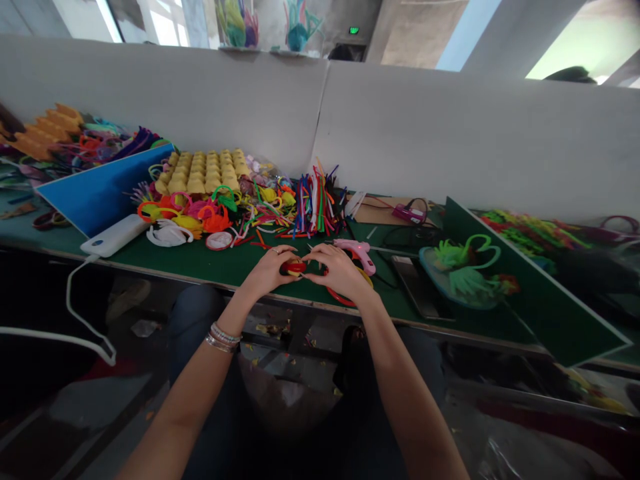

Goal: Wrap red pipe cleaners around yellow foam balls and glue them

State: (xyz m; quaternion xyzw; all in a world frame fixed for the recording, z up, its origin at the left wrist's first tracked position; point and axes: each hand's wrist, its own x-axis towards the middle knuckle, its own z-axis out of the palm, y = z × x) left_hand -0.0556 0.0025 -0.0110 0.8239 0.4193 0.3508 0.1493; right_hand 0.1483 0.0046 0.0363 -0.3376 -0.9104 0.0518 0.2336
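Between my two hands, just above the near edge of the green table (200, 263), is a small red and yellow piece (295, 267) whose kind I cannot make out. My left hand (273, 270) is closed on its left side with thumb and fingertips. My right hand (336, 268) pinches it from the other side. Beside the right hand lies a pink glue gun (360, 253) with a small red light. A red loop (340, 297) and a yellow edge show under that hand, mostly hidden by it.
Bundled pipe cleaners (320, 203), a yellow egg tray (207, 172) and colourful loops (200, 213) lie behind. A white power strip (117, 235) sits left. Rightward are a phone (417, 287), a tray (483, 305) of green fuzzy pieces and a green divider (540, 293). A blue divider (107, 190) stands left.
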